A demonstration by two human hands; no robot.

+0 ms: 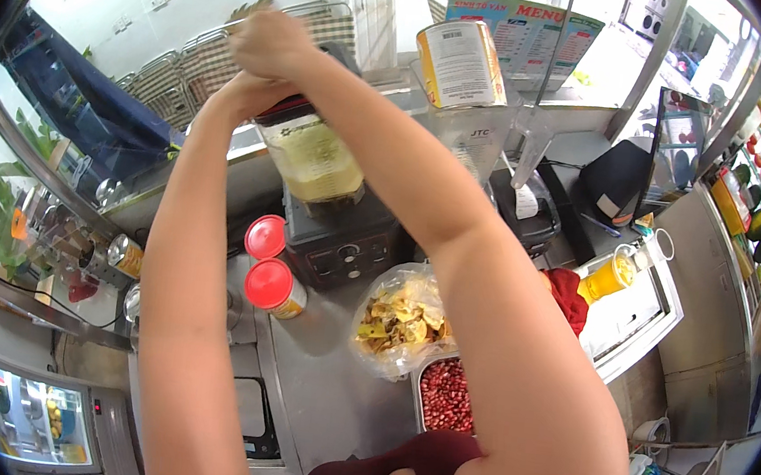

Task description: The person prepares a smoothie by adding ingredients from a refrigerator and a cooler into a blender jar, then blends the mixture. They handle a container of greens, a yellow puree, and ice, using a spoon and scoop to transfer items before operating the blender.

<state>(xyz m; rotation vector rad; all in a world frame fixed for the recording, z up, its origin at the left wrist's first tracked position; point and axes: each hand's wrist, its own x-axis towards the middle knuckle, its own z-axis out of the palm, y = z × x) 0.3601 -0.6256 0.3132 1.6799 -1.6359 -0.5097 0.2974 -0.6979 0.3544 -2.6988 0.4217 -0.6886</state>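
Observation:
A blender jar (314, 160) with pale green contents stands on its black base (337, 247), with a dark lid on top. My left hand (254, 95) is at the jar's lid; its fingers are mostly hidden behind my right wrist. Above it, my right hand (271, 45) is closed, reaching across over the lid. What it holds, if anything, is hidden. A brownish, spiky-edged thing (251, 10) shows just beyond the right hand; I cannot tell whether the hand touches it.
Two red-lidded cans (273, 288) stand before the blender base. A plastic bag of fruit peelings (404, 320) and a metal tray of pomegranate seeds (445, 397) lie to their right. Behind are an empty clear jar (476, 140), a menu board (562, 47) and a printer (533, 217).

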